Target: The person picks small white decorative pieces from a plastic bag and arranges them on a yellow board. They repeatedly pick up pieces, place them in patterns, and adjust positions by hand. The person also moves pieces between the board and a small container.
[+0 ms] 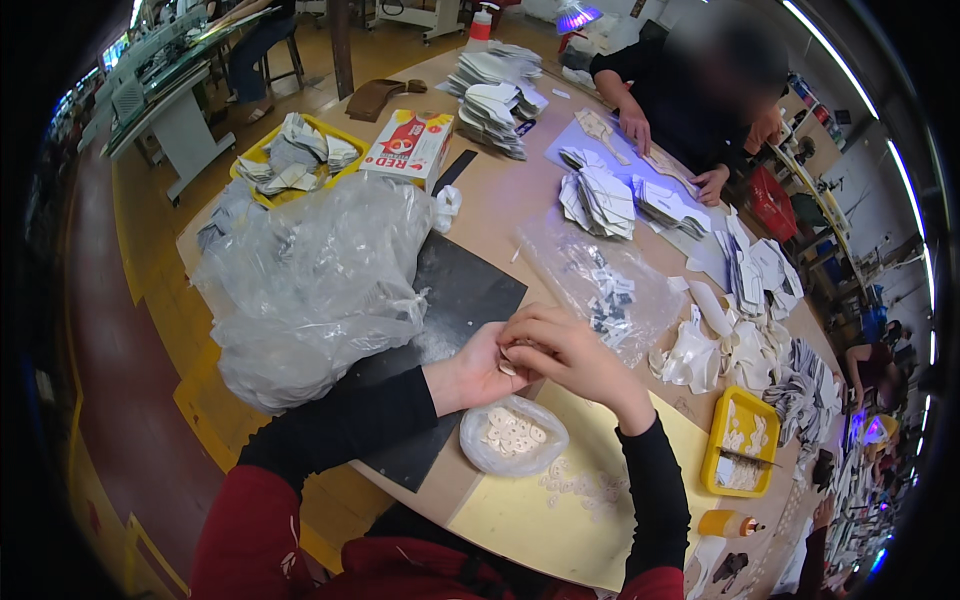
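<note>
My two hands meet above the near middle of the table. My left hand [472, 374] is palm up, with a small beige piece [507, 367] at its fingers, which are partly hidden. Bent over it from the right, my right hand [568, 352] pinches at the same piece. Just below them a clear plastic bag [473, 452] stands with its mouth spread, holding many small beige cut-outs [515, 432]. More pale cut-outs [580, 487] lie scattered in rows on a yellow sheet [520, 505]. A black mat [462, 282] extends under my left forearm.
A big clear plastic bag [310, 270] bulges at left, near a yellow basket [262, 160] of fabric pieces and a red-white box [408, 145]. At right are a yellow tray [717, 440] and a yellow bottle [728, 523]. Across the table a person [690, 90] handles pieces beside stacks [600, 200].
</note>
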Available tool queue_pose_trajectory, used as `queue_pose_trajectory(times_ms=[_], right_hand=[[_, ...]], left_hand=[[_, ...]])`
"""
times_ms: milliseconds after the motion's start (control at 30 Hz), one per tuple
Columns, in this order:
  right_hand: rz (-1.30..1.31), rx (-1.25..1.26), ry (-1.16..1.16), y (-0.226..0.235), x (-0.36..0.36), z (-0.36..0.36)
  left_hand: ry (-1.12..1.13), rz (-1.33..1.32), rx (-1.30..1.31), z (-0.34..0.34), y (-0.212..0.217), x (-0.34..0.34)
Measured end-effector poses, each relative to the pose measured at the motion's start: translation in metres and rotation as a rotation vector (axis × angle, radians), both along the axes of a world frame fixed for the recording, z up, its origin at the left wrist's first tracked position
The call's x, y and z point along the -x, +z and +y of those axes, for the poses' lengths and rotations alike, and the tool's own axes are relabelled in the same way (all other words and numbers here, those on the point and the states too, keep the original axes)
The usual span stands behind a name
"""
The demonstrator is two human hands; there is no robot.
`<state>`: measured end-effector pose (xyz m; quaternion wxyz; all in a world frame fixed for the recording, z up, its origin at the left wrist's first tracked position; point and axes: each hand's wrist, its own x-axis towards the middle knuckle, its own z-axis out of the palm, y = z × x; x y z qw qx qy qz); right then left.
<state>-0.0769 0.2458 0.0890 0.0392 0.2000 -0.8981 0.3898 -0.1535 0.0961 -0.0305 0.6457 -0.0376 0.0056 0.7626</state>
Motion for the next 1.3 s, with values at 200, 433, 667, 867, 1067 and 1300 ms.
queue_pose_trajectory(times_ms=[200, 433, 667, 867, 1067, 1300], right_hand=[[-0.059, 0.153, -0.290, 0.003, -0.021, 0.016], [0.037, 0.059, -0.372, -0.012, -0.034, 0.002], [-0.086, 0.166, -0.471, -0.007, -0.039, 0.009], [-0.095, 0.098, -0.470, 0.007, -0.043, -0.005], [-0.155, 0.185, -0.511, -0.004, -0.042, -0.005], [-0.245, 0.381, -0.618, 0.004, -0.047, 0.013]], left_hand=[[0.083, 0.108, 0.258, 0.000, 0.050, -0.005], [-0.050, -0.006, -0.117, -0.002, 0.015, -0.003], [-0.015, 0.094, 0.257, -0.001, 0.050, -0.010], [-0.083, -0.007, 0.001, -0.009, 0.036, -0.002], [-0.085, -0.098, -0.094, -0.004, 0.021, -0.003], [-0.029, 0.017, 0.072, -0.001, 0.050, -0.007]])
